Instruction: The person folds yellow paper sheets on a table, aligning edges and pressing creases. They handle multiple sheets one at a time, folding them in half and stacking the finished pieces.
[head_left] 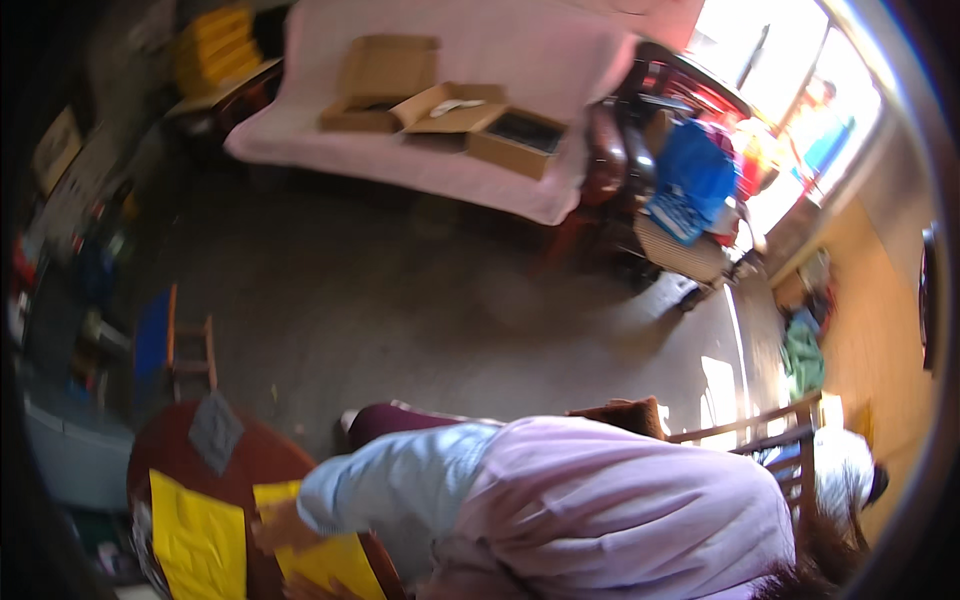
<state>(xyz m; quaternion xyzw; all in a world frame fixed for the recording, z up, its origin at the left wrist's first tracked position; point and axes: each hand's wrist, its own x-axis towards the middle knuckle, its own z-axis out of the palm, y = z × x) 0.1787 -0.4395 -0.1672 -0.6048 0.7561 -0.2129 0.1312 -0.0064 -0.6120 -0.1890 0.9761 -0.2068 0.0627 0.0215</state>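
At the lower left, my right arm, in a pink garment with a light blue lower sleeve, reaches over a reddish-brown round table. My right hand [280,527] lies on a yellow sheet [345,562]; blur hides how its fingers are set. Only part of my left hand [318,590] shows at the bottom edge, against the same sheet, its fingers mostly cut off. Beside them on the table [265,450] lies a second yellow sheet [200,535], with creases across it. Nearer the table's far edge is a small grey square piece [215,432].
A pink-covered sofa [300,130] at the back bears open cardboard boxes [388,70]. At the right, a chair [680,250] holds blue bags [695,170]. A small blue-topped stool [153,335] stands beyond the table. Wooden chair slats [745,425] are close on my right.
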